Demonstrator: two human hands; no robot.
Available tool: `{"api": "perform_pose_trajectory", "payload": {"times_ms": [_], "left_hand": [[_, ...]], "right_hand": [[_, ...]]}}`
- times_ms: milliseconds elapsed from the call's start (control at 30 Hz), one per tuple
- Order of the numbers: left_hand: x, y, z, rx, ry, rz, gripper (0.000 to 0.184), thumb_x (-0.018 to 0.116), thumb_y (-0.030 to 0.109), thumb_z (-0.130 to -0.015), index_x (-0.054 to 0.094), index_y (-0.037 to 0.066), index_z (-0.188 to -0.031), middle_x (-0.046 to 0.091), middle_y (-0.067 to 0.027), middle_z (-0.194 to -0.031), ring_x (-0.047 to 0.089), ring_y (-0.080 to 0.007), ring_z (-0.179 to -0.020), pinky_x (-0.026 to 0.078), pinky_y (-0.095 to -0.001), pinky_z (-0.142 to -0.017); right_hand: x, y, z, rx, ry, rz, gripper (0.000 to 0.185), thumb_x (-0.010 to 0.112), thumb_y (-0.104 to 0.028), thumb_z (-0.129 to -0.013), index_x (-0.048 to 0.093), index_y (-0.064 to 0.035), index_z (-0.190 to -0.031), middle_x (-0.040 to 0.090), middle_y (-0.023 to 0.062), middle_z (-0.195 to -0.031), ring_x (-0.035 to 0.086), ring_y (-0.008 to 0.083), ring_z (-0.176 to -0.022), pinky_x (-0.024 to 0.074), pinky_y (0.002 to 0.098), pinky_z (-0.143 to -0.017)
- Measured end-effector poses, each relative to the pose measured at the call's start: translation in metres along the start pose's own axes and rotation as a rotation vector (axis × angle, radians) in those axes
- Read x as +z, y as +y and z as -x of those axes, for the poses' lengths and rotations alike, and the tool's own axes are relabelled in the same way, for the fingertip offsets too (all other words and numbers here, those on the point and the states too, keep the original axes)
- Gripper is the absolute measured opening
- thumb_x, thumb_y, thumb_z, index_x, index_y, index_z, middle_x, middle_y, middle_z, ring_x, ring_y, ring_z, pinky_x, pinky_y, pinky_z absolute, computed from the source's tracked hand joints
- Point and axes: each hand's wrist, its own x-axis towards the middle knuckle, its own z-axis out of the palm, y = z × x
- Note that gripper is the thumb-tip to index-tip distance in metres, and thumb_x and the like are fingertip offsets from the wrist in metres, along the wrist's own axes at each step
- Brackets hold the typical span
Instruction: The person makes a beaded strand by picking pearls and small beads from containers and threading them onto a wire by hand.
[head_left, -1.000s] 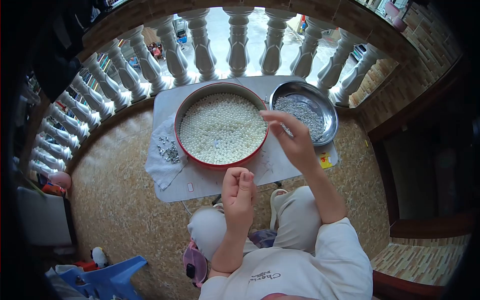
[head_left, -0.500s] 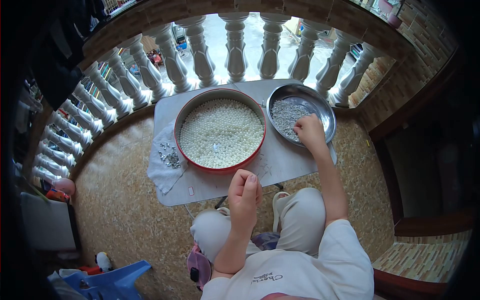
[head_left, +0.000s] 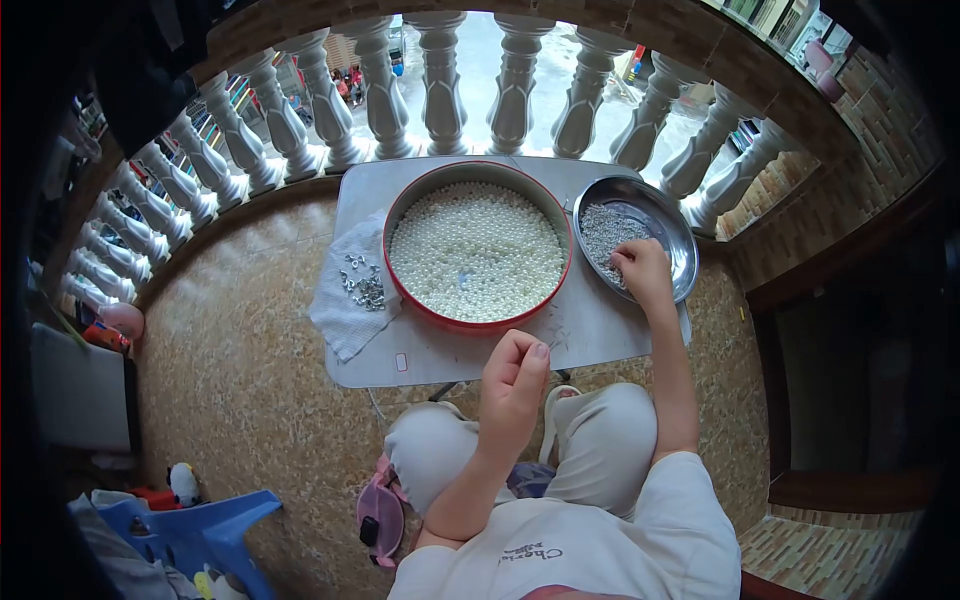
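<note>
My left hand [head_left: 514, 388] is closed, thumb pressed to the curled fingers, above my lap at the table's front edge. Whatever it pinches, if anything, is too small to make out. Over the metal dish [head_left: 679, 225], my right hand [head_left: 645, 272] has its fingertips pinched together at the heap of small silvery pieces [head_left: 606, 229]. Its fingertips hide what lies between them. Between and beyond the hands stands a round red-rimmed tin [head_left: 477, 326] filled with pearly white beads [head_left: 475, 240].
On a white paper towel [head_left: 345, 333] at the table's left lie several small silver metal pieces [head_left: 369, 290]. A small red-outlined label [head_left: 402, 362] is on the tabletop [head_left: 440, 357]. White balusters [head_left: 443, 85] line the far side; a blue plastic stool [head_left: 215, 530] stands lower left.
The camera view has turned slightly, so the table and dishes appear shifted right. My right hand stays at the metal dish, and my left hand remains closed near the table's front edge.
</note>
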Motion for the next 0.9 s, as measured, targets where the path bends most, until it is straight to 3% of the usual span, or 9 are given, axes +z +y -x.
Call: {"api": "perform_pose_trajectory", "payload": {"times_ms": [167, 267, 400, 467, 500, 567, 633, 733, 900], "left_hand": [[0.006, 0.001, 0.002, 0.004, -0.012, -0.004, 0.011, 0.046, 0.016, -0.092, 0.047, 0.007, -0.086, 0.043, 0.0041, -0.068, 0.033, -0.0027, -0.057, 0.029, -0.0165, -0.051], [0.013, 0.001, 0.004, 0.01, -0.014, -0.016, 0.011, 0.046, 0.017, -0.093, 0.048, 0.007, -0.087, 0.044, 0.004, -0.07, 0.035, -0.0027, -0.058, 0.03, -0.0165, -0.052], [0.026, 0.007, 0.005, 0.007, 0.102, -0.025, 0.012, 0.047, 0.017, -0.093, 0.05, 0.006, -0.09, 0.046, 0.0031, -0.073, 0.037, -0.0029, -0.06, 0.032, -0.0162, -0.054], [0.029, 0.007, 0.005, 0.041, 0.141, -0.036, 0.012, 0.047, 0.017, -0.093, 0.05, 0.006, -0.091, 0.046, 0.003, -0.07, 0.036, -0.0027, -0.057, 0.03, -0.0163, -0.051], [0.029, 0.008, 0.005, 0.07, 0.17, -0.053, 0.012, 0.047, 0.017, -0.093, 0.05, 0.006, -0.091, 0.046, 0.003, -0.067, 0.035, -0.0026, -0.054, 0.029, -0.0163, -0.048], [0.029, 0.008, 0.005, 0.128, 0.222, -0.09, 0.011, 0.047, 0.016, -0.093, 0.049, 0.006, -0.091, 0.045, 0.003, -0.061, 0.033, -0.0022, -0.048, 0.025, -0.0165, -0.042], [0.028, 0.006, 0.006, 0.168, 0.231, -0.113, 0.011, 0.048, 0.016, -0.093, 0.05, 0.006, -0.091, 0.045, 0.0032, -0.061, 0.033, -0.0021, -0.048, 0.025, -0.0162, -0.043], [0.026, 0.002, 0.008, 0.303, 0.269, -0.185, 0.01, 0.05, 0.015, -0.092, 0.05, 0.006, -0.092, 0.046, 0.0036, -0.062, 0.035, -0.0017, -0.049, 0.026, -0.0153, -0.043], [0.022, 0.004, 0.01, 0.314, 0.282, -0.187, 0.008, 0.051, 0.013, -0.091, 0.051, 0.006, -0.091, 0.046, 0.0044, -0.063, 0.035, -0.0012, -0.05, 0.027, -0.0148, -0.044]], "right_hand": [[-0.013, 0.018, -0.005, 0.068, 0.131, 0.077, 0.014, 0.063, -0.013, -0.072, 0.07, -0.0059, -0.081, 0.066, 0.0103, -0.073, 0.057, 0.03, -0.062, 0.0469, 0.0352, -0.065], [-0.027, 0.015, -0.003, 0.046, 0.164, 0.128, 0.013, 0.063, -0.008, -0.074, 0.069, -0.0028, -0.083, 0.067, 0.0108, -0.076, 0.059, 0.0238, -0.062, 0.0472, 0.0302, -0.06], [-0.046, -0.013, 0.004, 0.176, 0.09, -0.521, 0.013, 0.063, 0.0, -0.075, 0.068, 0.0015, -0.086, 0.068, 0.0108, -0.078, 0.06, 0.0153, -0.063, 0.0464, 0.0229, -0.059], [-0.056, -0.046, 0.016, 0.207, -0.061, -0.986, 0.014, 0.063, 0.006, -0.074, 0.067, 0.0036, -0.088, 0.068, 0.011, -0.082, 0.059, 0.0109, -0.068, 0.046, 0.0179, -0.06], [-0.056, -0.06, 0.023, 0.211, -0.061, -0.983, 0.014, 0.063, 0.006, -0.074, 0.067, 0.0036, -0.088, 0.068, 0.011, -0.082, 0.059, 0.0109, -0.068, 0.046, 0.0179, -0.06], [-0.054, -0.086, 0.039, 0.094, -0.41, -1.323, 0.016, 0.06, 0.008, -0.075, 0.066, 0.0, -0.087, 0.066, 0.0148, -0.09, 0.061, 0.0154, -0.072, 0.0471, 0.0189, -0.063], [-0.05, -0.11, 0.055, 0.123, -0.572, -1.437, 0.017, 0.06, 0.01, -0.074, 0.065, -0.0017, -0.086, 0.065, 0.0165, -0.095, 0.063, 0.0184, -0.079, 0.0501, 0.0215, -0.067], [-0.043, -0.136, 0.075, 0.241, -0.699, -1.747, 0.019, 0.062, 0.008, -0.074, 0.066, -0.0003, -0.09, 0.065, 0.0159, -0.097, 0.064, 0.0212, -0.087, 0.0518, 0.0253, -0.075], [-0.031, -0.14, 0.085, 0.298, -0.769, -2.013, 0.021, 0.06, 0.008, -0.075, 0.064, -0.0022, -0.093, 0.064, 0.0176, -0.101, 0.062, 0.0247, -0.095, 0.0518, 0.0292, -0.081]]}}
